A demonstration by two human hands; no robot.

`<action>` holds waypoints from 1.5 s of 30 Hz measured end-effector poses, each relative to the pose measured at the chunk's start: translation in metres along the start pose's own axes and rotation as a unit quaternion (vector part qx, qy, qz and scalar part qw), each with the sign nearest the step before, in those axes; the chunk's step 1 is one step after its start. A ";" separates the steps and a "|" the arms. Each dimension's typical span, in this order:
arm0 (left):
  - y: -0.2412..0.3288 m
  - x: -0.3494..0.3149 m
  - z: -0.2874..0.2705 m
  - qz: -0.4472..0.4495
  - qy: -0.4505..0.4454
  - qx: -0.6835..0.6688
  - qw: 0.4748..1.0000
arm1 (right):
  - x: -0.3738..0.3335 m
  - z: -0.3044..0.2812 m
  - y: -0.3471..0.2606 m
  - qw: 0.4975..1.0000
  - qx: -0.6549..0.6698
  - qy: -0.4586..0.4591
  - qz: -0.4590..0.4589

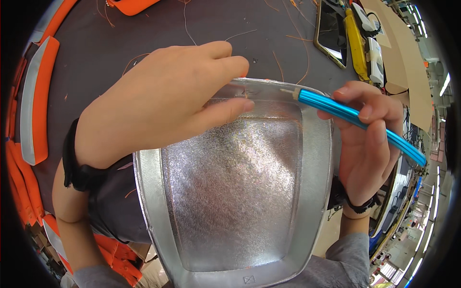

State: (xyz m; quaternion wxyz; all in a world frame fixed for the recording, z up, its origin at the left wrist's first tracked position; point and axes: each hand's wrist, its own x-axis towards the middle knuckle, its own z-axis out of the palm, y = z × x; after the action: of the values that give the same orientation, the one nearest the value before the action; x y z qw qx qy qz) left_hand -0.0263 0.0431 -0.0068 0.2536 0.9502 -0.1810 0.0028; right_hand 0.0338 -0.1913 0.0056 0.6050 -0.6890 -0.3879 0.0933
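Left hand [158, 98] and right hand [370, 144] both engaged at the top edge of a silver, reflective, woven-textured fabric panel with a smooth silver border [230, 192].

Left hand lies palm-down over the panel's upper left corner, fingers curled, thumb and forefinger pinching the border at the top edge; a black wrist strap [77, 168] sits on that wrist. Right hand is closed around a slim metallic-blue pen-shaped tool [355, 120], held like a pencil, its pale tip touching the top border just beside the left fingertips. The panel fills the centre of view, held up close between both hands, above a dark work table [144, 33] strewn with orange thread offcuts [293, 36]. Orange-and-grey reflective fabric pieces [36, 96] lie along the table's left side; a dark flat screen device [331, 31] lies at upper right.
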 end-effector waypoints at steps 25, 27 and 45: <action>0.003 0.001 0.000 -0.016 -0.005 0.015 1.000 | -0.002 0.013 0.000 0.996 -0.057 -0.025 -0.068; 0.002 0.001 0.001 -0.015 -0.006 0.015 1.000 | -0.002 0.013 -0.001 0.998 0.020 -0.007 -0.051; -0.003 0.000 0.004 -0.005 0.015 0.017 1.000 | -0.004 0.018 0.003 0.999 -0.031 -0.011 -0.038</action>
State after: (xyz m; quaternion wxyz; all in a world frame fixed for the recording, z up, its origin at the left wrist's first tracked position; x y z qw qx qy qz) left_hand -0.0252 0.0437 -0.0119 0.2396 0.9553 -0.1724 0.0185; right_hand 0.0221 -0.1802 -0.0030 0.5823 -0.6911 -0.4231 0.0654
